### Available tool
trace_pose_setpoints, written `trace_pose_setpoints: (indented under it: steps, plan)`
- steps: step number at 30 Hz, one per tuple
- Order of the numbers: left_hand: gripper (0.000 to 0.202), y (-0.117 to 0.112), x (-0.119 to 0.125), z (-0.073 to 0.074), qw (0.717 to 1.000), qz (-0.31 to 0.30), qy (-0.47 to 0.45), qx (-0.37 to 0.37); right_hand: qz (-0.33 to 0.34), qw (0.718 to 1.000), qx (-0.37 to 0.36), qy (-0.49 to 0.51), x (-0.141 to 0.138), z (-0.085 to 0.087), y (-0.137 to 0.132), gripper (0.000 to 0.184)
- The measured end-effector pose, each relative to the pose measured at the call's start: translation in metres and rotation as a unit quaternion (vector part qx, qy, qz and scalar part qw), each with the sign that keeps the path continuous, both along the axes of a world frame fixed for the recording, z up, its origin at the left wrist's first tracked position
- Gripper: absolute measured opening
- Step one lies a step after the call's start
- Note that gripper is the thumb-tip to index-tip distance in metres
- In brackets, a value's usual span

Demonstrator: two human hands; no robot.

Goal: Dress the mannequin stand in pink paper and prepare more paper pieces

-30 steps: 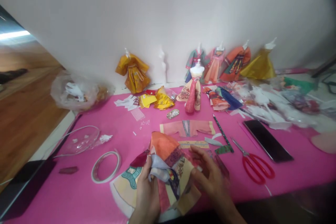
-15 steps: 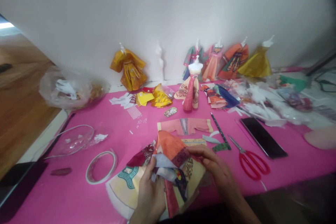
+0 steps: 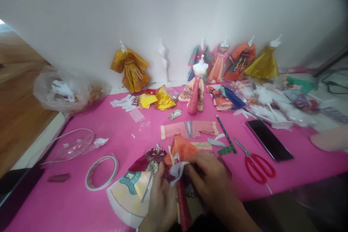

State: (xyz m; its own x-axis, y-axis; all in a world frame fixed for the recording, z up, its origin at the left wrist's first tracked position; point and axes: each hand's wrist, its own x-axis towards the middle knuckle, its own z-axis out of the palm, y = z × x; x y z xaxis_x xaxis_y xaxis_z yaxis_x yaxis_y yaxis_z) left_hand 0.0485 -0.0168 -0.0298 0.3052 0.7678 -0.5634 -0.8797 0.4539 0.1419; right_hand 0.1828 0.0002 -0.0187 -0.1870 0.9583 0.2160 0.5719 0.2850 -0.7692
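Note:
Low in front of me, my left hand [image 3: 163, 199] and my right hand [image 3: 214, 179] grip a bunched doll garment from both sides. Its orange part [image 3: 183, 148] stands up above my fingers and a dark red strip [image 3: 185, 204] hangs down between the hands. My right fingers pinch near a whitish, filmy strip [image 3: 178, 171] on it. My palms hide much of the garment. Left of my left hand, a pale yellow curved piece with teal pattern [image 3: 123, 195] lies beside a maroon patterned piece [image 3: 141, 164]. Beyond them lies a flat pink doll jacket [image 3: 176, 130].
White tape roll [image 3: 88, 181] lies left on the pink table cover [image 3: 67, 206]. Red-handled scissors [image 3: 255, 163], a phone [image 3: 269, 139] and a dark pencil [image 3: 225, 132] lie right. Dressed doll forms, including one with a red sash [image 3: 200, 67], stand toward the wall. Another person's arm [image 3: 330, 138] reaches in.
My right hand has moved left and inward, closer to my left hand. The garment has been gathered narrower and its orange part is more upright. The other person's arm reaches in a little further.

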Motion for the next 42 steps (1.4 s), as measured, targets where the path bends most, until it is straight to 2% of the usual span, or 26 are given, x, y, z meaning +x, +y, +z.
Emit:
trace_pose_setpoints:
  steps: [3, 6, 11, 16, 22, 25, 27, 31, 33, 38, 42]
  plan:
    - [0.045, -0.003, -0.002, -0.004, 0.999, -0.023, -0.018, 0.041, -0.047, 0.998, -0.04, 0.002, 0.01, 0.001, 0.005, 0.032]
    - [0.048, -0.003, -0.003, -0.005, 0.997, -0.047, -0.034, 0.054, -0.06, 0.995, -0.074, 0.005, 0.017, 0.002, 0.008, 0.04]
    - [0.048, -0.001, -0.002, -0.008, 0.992, -0.061, -0.055, 0.097, -0.055, 0.993, -0.104, 0.032, 0.021, 0.004, 0.011, 0.039]
    - [0.044, -0.002, -0.003, -0.012, 0.985, -0.052, -0.083, 0.139, -0.072, 0.99, -0.092, 0.074, 0.023, 0.011, 0.011, 0.023]
    - [0.04, -0.002, -0.002, -0.013, 0.986, -0.034, -0.094, 0.137, -0.075, 0.988, -0.066, 0.118, 0.028, 0.025, 0.012, 0.032]
    - [0.039, -0.001, 0.0, -0.009, 0.986, -0.033, -0.101, 0.13, -0.089, 0.991, -0.054, 0.087, 0.03, 0.032, 0.013, 0.038]
    - [0.04, 0.0, 0.0, -0.007, 0.985, -0.039, -0.107, 0.126, -0.072, 0.993, -0.063, 0.071, 0.029, 0.037, 0.013, 0.04]
    - [0.041, -0.001, 0.003, -0.005, 0.985, -0.044, -0.108, 0.125, 0.003, 0.987, -0.114, 0.11, 0.025, 0.043, 0.013, 0.041]
    - [0.041, -0.002, 0.004, -0.005, 0.986, -0.042, -0.105, 0.126, 0.006, 0.99, -0.114, 0.084, 0.022, 0.042, 0.012, 0.041]
    - [0.041, -0.003, 0.005, -0.004, 0.987, -0.039, -0.085, 0.13, -0.045, 0.992, -0.089, -0.072, 0.022, 0.031, 0.008, 0.036]
    - [0.037, -0.002, 0.004, -0.004, 0.989, -0.031, -0.076, 0.122, -0.058, 0.988, -0.101, -0.106, 0.027, 0.026, 0.004, 0.035]
